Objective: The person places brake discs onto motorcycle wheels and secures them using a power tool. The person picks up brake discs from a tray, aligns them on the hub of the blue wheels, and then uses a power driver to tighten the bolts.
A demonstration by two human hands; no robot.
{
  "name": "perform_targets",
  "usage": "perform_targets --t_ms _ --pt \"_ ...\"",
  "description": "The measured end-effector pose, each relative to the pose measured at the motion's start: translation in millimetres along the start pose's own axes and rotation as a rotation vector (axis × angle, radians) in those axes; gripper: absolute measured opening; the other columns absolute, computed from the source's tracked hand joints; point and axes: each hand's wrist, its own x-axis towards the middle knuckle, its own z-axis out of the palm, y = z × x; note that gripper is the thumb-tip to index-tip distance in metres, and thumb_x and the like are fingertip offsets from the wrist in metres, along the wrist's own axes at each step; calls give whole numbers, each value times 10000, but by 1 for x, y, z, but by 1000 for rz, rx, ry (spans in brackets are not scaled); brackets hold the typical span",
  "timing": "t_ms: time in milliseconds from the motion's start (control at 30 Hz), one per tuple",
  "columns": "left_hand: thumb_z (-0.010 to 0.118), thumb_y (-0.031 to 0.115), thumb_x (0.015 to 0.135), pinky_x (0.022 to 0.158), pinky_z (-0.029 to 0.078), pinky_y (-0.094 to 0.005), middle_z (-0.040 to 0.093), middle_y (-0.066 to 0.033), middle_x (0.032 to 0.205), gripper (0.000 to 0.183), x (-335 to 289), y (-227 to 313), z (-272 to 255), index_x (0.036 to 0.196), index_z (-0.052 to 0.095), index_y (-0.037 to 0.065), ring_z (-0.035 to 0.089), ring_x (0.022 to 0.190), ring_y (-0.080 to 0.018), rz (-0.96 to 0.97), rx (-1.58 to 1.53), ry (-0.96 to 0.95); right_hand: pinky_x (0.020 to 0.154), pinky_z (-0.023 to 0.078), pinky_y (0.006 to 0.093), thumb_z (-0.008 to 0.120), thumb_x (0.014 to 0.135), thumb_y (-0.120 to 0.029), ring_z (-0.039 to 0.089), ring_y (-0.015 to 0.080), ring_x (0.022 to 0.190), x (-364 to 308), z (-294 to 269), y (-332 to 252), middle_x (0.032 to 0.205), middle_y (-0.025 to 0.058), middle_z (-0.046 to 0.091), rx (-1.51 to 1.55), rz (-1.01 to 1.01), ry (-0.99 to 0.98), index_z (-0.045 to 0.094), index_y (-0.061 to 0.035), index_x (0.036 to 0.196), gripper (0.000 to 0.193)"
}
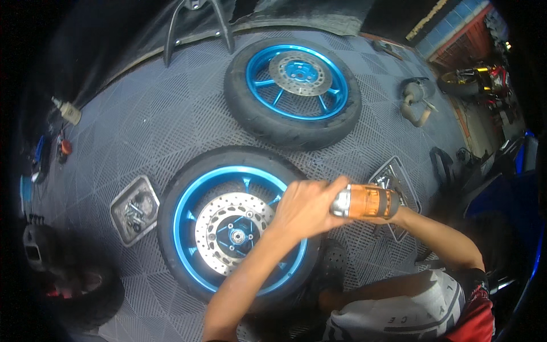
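Note:
An orange and black cordless drill (367, 202) is held up in front of me, its silver chuck pointing left. My left hand (305, 208) is closed around the chuck end. My right hand (397, 218) is wrapped at the drill's rear and handle, mostly hidden behind the body; whether a bit is fitted cannot be seen. Below and left of the drill, a motorcycle wheel (183, 268) with a blue rim and black tyre lies flat. A perforated brake disc (208, 219) faces up on it, around a blue hub (238, 235).
Another blue-rimmed wheel (250, 117) lies beyond. A metal tray (134, 210) of bolts sits left, a tool tray (393, 171) right. An exhaust part (416, 100), a spray bottle (68, 111) and a black stand (196, 23) are farther out. A motorcycle (484, 80) is far right.

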Motion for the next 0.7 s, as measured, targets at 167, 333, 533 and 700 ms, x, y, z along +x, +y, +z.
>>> perform_targets --t_ms 167,333,533,700 --pt "880 386 675 699 542 -470 708 -126 851 626 72 -8 22 1175 612 121 699 810 -357 180 115 -25 976 524 380 733 941 -368 652 268 1118 1 5 8 1190 64 700 591 542 156 657 -99 1261 425" --pt "865 353 679 959 432 -407 689 -82 1065 726 92 -44 29 1325 608 140 601 1060 -261 124 302 -67 1009 504 406 686 974 -368 612 267 1188 8 48 56 1282 88 656 487 627 172 610 -101 1324 447" --pt "653 253 898 1095 405 -462 622 -133 1307 440 85 -71 89 1307 603 99 567 1257 -285 362 444 93 1193 280 409 533 1051 -389 393 281 1410 -80 166 156 1520 134 424 -82 819 69 365 -60 1514 592" --pt "597 204 935 1080 438 -427 584 -142 1344 320 -28 -132 -71 1231 634 88 565 1269 -280 137 430 -361 1200 281 404 524 1063 -391 427 292 1396 -87 181 148 1514 148 459 137 911 249 402 -16 1503 591"
